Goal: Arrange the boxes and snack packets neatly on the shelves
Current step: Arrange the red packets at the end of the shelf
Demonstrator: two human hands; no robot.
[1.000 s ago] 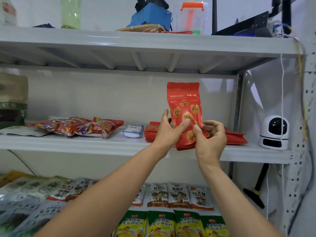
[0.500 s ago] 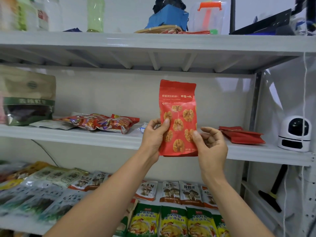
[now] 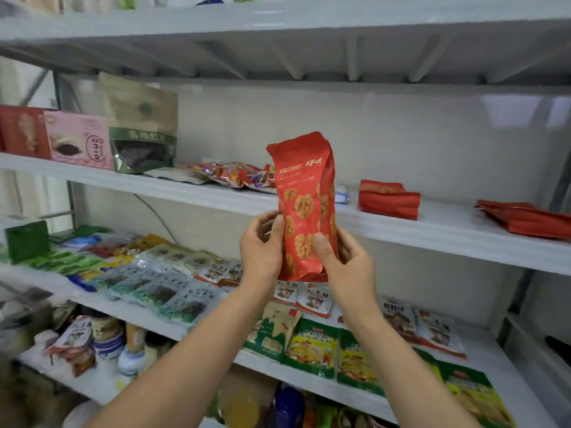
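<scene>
Upright red walnut-print packet (image 3: 306, 208)

left forearm (image 3: 204, 344) and right forearm (image 3: 395, 356) bare, raised from the lower edge of view, angled inward toward the centre. left hand (image 3: 261, 247): fingers curled behind the red packet (image 3: 304, 193), thumb laid along its front left edge. right hand (image 3: 350, 267): thumb pressed flat on the packet's lower front, fingers wrapped behind. left hand slightly higher; hands close, not touching.

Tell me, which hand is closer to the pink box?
Left. The left hand grips the red packet on the side toward the pink box; the right hand grips its other side, farther away.
</scene>
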